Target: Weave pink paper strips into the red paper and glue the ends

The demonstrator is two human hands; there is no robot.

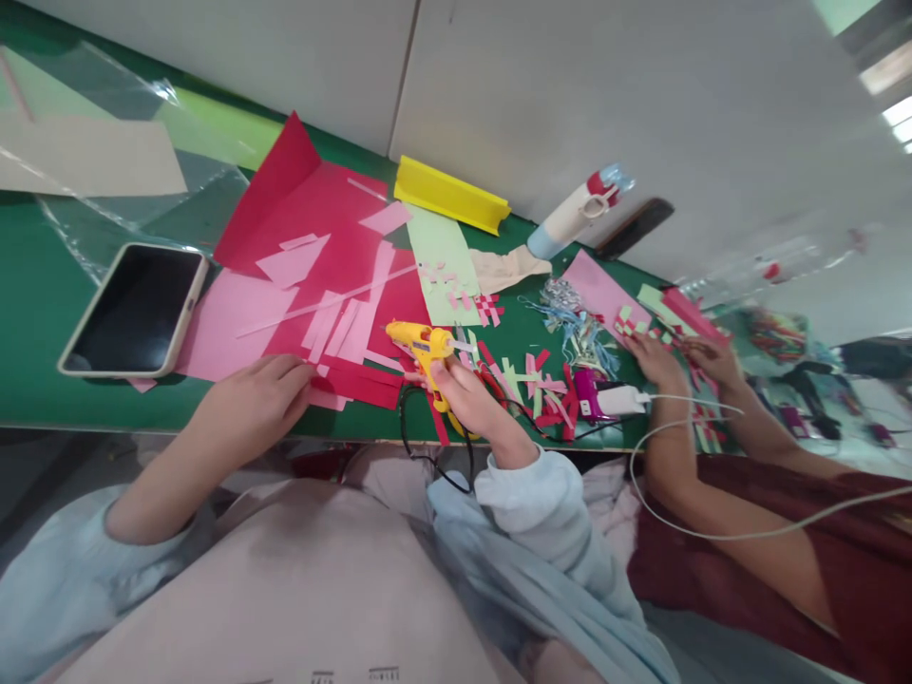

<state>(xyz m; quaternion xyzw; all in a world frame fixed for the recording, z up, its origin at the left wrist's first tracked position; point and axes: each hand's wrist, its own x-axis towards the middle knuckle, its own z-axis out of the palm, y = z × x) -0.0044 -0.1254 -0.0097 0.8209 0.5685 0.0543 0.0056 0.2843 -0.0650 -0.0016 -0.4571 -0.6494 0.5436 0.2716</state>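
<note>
My right hand (463,394) is wrapped round the handle of a yellow hot glue gun (417,337), which has a clear glue stick in its back end and its nozzle facing left. A black cord (404,432) loops near the handle. My left hand (260,404) rests at the table's front edge, fingers bent and pressed together on the left end of a red paper strip (363,385). Around it lie pink paper strips (334,328), a large red sheet (334,218) and a pink sheet (232,323).
A phone (132,309) lies left on the green table (28,285). Farther back are a yellow folded piece (452,195) and a bottle (574,218). A purple-and-white plug (605,397) sits right, near paper scraps (534,380). A co-worker's hands (659,361) handle woven paper.
</note>
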